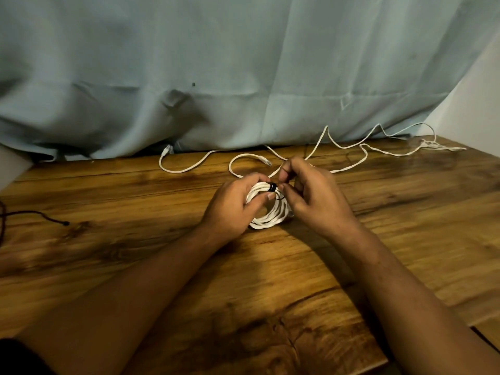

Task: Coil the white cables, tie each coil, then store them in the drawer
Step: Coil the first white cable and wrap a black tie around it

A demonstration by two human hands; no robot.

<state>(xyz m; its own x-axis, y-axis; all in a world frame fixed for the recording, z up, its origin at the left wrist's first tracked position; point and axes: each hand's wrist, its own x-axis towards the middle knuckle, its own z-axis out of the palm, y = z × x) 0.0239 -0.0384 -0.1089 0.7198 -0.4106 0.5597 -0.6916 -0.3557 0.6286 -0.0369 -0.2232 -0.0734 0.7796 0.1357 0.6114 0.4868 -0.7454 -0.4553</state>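
A coil of white cable lies on the wooden table at its middle. My left hand grips the coil's left side, thumb across the strands. My right hand pinches a black tie wrapped round the top of the coil. A second white cable sprawls loose behind my hands, running from a plug to the far right corner. Another loose white cable curves at the back, its plug by the curtain. No drawer shows.
A pale blue curtain hangs behind the table's far edge. A dark red cord lies at the left edge. The table's right edge falls away near the lower right corner, beside a white wall.
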